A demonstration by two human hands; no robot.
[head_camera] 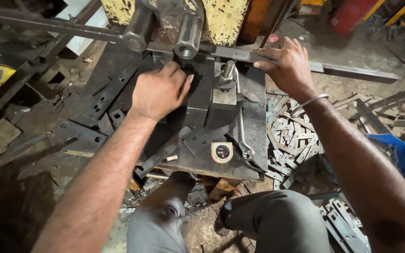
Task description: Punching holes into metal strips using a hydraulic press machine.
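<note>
Head view, looking down at a punch press (198,18) with chipped yellow paint and its steel work table (254,117). A long flat steel bar (352,71) lies across the table under the press head, running from the centre out past the right edge, where it hangs free over the floor. The right hand (287,63) rests on top of this bar just right of the die block (223,100); fingers together and curled down over the bar, palm pressing it flat, so the bar is gripped against the table. A thin metal bangle (308,104) sits on the right wrist. The left hand (160,91) lies on the left side of the tooling, fingers bent and close together, tips tucked into the dark gap beside the die block; whether they clamp anything there cannot be told, since the fingertips are hidden. A threaded bolt (227,72) stands upright on the die block, between the two hands. On the front of the table lie a round tape measure (221,152) with a yellow-white case and, just to its right, a spanner (243,136) lying lengthwise. Punched plates with holes (104,100) rest on the table's left part. A heap of short cut steel strips (291,138) covers the floor to the right, below the right forearm. The person's knees, in grey trousers, show at the bottom edge.
</note>
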